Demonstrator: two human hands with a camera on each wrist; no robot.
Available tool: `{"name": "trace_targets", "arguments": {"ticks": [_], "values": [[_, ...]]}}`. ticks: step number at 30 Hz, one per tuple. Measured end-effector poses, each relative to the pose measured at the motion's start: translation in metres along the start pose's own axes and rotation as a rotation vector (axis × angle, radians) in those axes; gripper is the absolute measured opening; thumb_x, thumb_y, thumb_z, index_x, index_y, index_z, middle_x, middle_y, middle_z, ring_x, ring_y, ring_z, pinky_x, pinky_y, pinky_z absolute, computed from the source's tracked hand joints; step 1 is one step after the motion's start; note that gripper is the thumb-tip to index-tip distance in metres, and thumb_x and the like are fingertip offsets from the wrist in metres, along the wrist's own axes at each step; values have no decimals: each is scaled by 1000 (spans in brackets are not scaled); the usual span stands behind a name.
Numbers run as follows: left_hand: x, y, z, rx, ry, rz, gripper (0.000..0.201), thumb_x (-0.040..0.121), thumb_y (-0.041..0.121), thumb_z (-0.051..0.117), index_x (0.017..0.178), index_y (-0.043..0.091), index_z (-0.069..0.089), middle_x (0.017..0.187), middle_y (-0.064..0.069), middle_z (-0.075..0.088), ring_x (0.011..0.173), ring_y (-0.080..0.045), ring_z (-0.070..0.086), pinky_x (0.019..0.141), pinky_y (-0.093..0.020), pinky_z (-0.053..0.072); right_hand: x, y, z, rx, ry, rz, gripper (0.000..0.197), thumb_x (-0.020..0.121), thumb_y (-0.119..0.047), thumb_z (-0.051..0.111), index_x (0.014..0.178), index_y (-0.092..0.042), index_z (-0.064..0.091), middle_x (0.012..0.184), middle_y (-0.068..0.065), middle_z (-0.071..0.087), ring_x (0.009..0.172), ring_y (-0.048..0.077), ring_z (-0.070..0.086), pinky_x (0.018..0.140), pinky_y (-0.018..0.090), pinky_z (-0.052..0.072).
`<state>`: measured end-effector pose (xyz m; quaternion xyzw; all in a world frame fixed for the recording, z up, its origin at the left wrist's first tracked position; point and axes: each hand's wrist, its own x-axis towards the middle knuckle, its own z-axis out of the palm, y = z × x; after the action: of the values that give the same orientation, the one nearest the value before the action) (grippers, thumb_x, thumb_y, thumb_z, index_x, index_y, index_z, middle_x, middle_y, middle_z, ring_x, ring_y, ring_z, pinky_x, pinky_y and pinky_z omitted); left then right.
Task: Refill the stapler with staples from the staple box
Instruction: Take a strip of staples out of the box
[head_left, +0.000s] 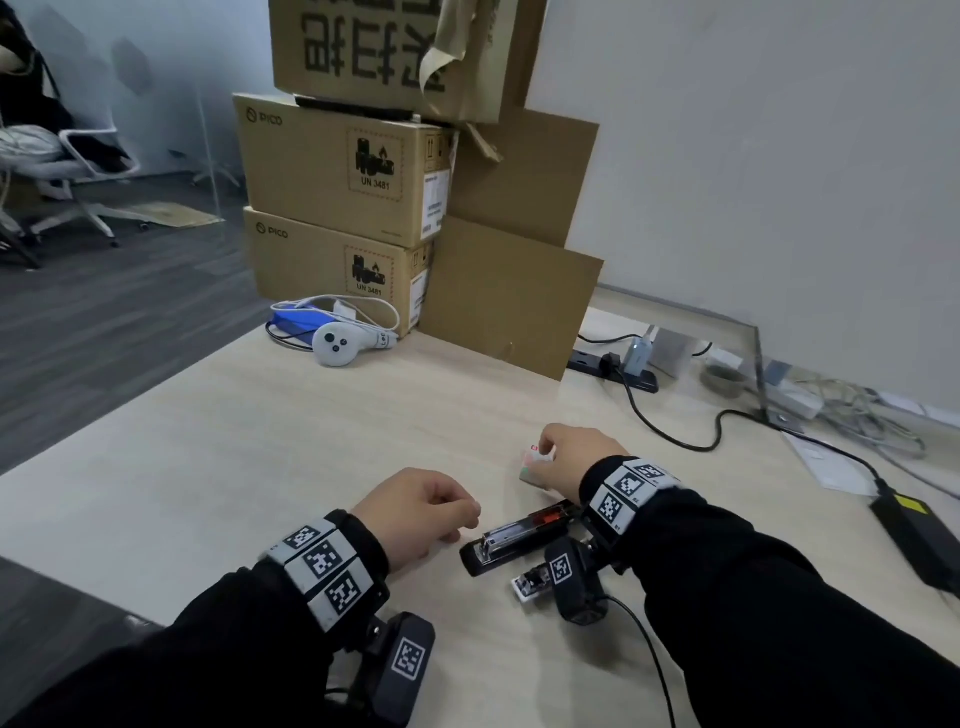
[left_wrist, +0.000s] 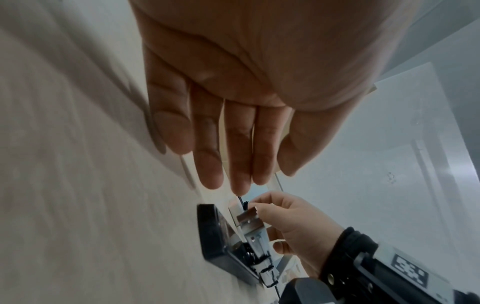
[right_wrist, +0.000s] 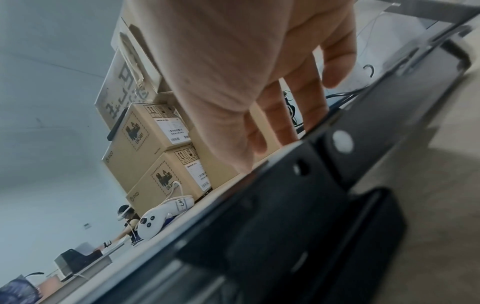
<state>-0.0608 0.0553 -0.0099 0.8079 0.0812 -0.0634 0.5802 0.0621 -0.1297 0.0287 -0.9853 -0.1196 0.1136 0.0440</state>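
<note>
A black stapler lies flipped open on the light wooden table, its metal staple channel facing up. Just beyond it my right hand pinches a small white staple box that stands on the table. In the right wrist view the stapler fills the foreground and hides the box behind my right hand. My left hand rests on the table left of the stapler, fingers loosely curled and holding nothing. The left wrist view shows my left hand, the stapler and my right hand beyond.
Stacked cardboard boxes stand at the table's back, with a white controller in front. A power strip, cables and a black power adapter lie to the right. A small white object sits beside my right wrist camera.
</note>
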Motion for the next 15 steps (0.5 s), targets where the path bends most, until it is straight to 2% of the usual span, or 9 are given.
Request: {"name": "trace_targets", "arguments": {"ticks": [1,3,6,8,10,13,15], "values": [[-2,1,0,-2,2,0,16,87,28,67,88,15,76,94,-1,80,75,-9,71,59,-26,48,0,-2,0,9,-1,-16,37,85,-49,54,116,-29,57,115,1,66,96,23,60,77,32,47],[-5,1,0,-13,2,-5,16,87,28,67,88,15,76,94,-1,80,72,-7,69,56,-24,47,2,-8,0,-7,-23,-52,40,91,-42,47,130,-33,54,128,3,62,109,24,59,83,31,46],[-7,0,-1,-24,-2,-9,16,87,29,68,88,16,76,93,1,80,70,-6,69,54,-21,47,5,-17,2,-93,-61,-85,39,97,-36,43,134,-33,54,137,2,59,123,24,56,97,33,45],[-9,-2,-3,-41,1,-17,16,87,29,68,88,16,76,93,1,80,70,-6,68,55,-22,47,8,-20,3,-116,-64,-95,34,97,-33,45,129,-31,56,132,3,61,119,25,58,95,33,46],[-10,-4,-6,-56,1,-27,17,86,30,68,87,16,76,94,-1,80,70,-6,69,57,-25,48,10,-19,6,-111,-59,-95,27,95,-31,48,122,-29,56,121,6,65,108,26,62,86,33,49],[-11,-4,-9,-93,7,-41,19,83,32,68,84,16,76,94,-4,80,73,-10,70,59,-29,47,6,-18,7,-66,-15,-98,22,94,-42,48,110,-26,47,101,5,68,89,26,65,77,35,53],[-13,-2,-9,-132,34,-37,17,83,30,68,84,15,76,91,-3,80,75,-12,70,59,-29,48,-1,-17,0,2,21,-113,24,90,-45,53,105,-29,44,99,1,68,85,23,65,77,36,56]]}}
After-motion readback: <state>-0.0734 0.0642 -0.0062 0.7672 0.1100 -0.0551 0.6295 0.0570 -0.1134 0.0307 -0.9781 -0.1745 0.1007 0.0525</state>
